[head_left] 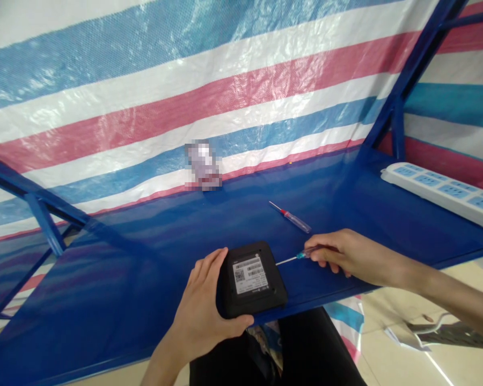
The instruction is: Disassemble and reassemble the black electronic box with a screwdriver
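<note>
Black square electronic device (253,284), label side up, clasped by the left hand (201,305) near the table's 6 o'clock edge; right hand (346,257) grips a slim screwdriver (301,255), its tip just beside the device's 3 o'clock edge. Second, red-collared screwdriver (290,217) lies at 12 o'clock on the blue tabletop (241,209).

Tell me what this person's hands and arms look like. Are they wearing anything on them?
The left hand and right hand are bare, with no gloves, rings or watch in view. The left forearm and right forearm show no sleeves. Dark trousers show below.
</note>
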The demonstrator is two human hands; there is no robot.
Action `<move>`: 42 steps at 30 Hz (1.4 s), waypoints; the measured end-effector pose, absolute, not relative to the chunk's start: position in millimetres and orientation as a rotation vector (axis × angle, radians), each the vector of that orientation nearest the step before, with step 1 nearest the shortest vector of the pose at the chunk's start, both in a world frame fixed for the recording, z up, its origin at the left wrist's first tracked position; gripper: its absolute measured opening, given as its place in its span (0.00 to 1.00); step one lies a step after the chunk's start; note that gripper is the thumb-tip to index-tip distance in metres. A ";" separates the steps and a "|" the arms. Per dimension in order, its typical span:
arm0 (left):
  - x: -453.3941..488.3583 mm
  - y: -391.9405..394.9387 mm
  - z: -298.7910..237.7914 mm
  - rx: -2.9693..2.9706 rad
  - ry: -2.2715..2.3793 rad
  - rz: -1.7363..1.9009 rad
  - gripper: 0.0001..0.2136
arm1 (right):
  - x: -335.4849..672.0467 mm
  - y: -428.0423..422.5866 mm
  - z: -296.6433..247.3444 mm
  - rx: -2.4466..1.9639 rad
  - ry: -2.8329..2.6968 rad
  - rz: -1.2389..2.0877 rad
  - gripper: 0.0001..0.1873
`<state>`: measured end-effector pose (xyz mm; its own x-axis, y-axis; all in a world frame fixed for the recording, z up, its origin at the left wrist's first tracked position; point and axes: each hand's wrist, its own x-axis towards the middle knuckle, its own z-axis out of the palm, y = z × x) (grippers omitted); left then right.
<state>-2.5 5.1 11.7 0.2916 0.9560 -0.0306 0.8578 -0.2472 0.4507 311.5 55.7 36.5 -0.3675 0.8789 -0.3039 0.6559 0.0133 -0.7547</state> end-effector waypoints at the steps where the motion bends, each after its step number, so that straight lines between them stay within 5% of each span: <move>1: -2.4 5.6 13.2 2.180 1.630 0.332 0.47 | 308.1 54.9 36.5 -1.582 -2.060 1.266 0.17; 17: -4.1 18.9 23.0 2.179 1.478 0.332 0.48 | 309.6 46.9 43.1 -1.602 -1.935 1.253 0.21; 34: -1.1 12.8 17.6 2.154 1.511 0.426 0.51 | 321.7 69.5 52.2 -1.593 -2.070 1.191 0.38; 42: -1.5 12.3 16.6 2.131 1.500 0.461 0.50 | 329.4 66.9 56.0 -1.622 -2.120 1.089 0.34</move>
